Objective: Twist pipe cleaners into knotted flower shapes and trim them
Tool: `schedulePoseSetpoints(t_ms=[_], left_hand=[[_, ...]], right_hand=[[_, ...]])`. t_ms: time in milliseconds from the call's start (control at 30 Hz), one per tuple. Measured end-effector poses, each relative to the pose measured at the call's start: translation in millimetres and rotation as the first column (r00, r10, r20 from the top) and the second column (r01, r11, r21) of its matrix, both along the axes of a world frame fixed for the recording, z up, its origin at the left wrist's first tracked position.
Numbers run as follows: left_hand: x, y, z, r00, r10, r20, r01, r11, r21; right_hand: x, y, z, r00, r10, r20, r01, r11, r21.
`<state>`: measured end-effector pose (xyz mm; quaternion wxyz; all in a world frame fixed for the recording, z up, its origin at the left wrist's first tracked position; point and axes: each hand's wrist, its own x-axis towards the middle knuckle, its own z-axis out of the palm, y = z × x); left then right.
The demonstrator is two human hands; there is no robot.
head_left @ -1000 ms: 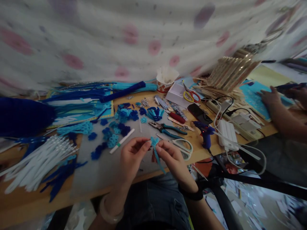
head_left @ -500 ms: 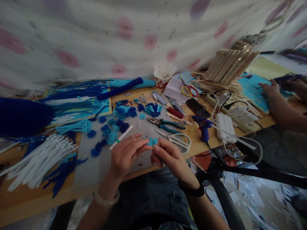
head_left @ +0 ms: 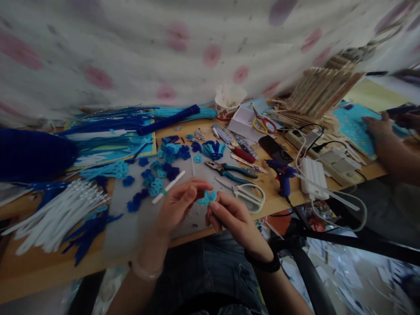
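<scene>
A small light-blue pipe-cleaner flower [head_left: 206, 198] is pinched between the thumb and fingers of my right hand [head_left: 231, 212], over the table's front edge. My left hand [head_left: 179, 203] is just left of it, fingers curved and apart from the thumb, with nothing visible in its grasp. Its fingertips come close behind the flower; whether they touch it I cannot tell. Beyond my hands lie white-handled scissors [head_left: 249, 197], teal-handled pliers [head_left: 232, 172] and a white stick with a green band [head_left: 169, 187]. Light- and dark-blue fuzzy flowers [head_left: 154, 177] are heaped on the grey mat [head_left: 121, 236].
A blue glue gun [head_left: 282, 175] stands on the right near a white power adapter [head_left: 313, 177] with looped cables. White pipe-cleaner loops [head_left: 55, 214] cover the left side. A paper cup [head_left: 228, 105] stands at the back. Another person's hand [head_left: 380, 127] rests at far right.
My left hand has let go of the flower; its thumb and fingers have parted. The flower stays in my right hand. The view has shifted slightly.
</scene>
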<state>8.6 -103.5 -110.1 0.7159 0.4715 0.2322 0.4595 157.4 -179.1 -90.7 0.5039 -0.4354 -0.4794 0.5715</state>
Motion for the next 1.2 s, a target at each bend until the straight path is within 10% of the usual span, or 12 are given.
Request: schedulePoseSetpoints(t_ms=[267, 533, 1200], left_hand=[[21.2, -7.3, -8.5, 0.972, -0.115, 0.205, 0.178, 0.929, -0.325], [19.3, -4.4, -19.8, 0.916, -0.377, 0.139, 0.401, 0.884, -0.239], [-1.0, 13.0, -12.1, 0.925, -0.367, 0.098, 0.367, 0.930, 0.027]], right_hand=[[-6.8, 2.5, -10.1, 0.989, -0.136, -0.054, 0.137, 0.990, 0.032], [-7.4, 6.8, -16.0, 0.991, -0.115, -0.068, 0.117, 0.993, 0.031], [-11.4, 0.3, -18.4, 0.960, -0.036, -0.278, 0.036, 0.999, -0.005]])
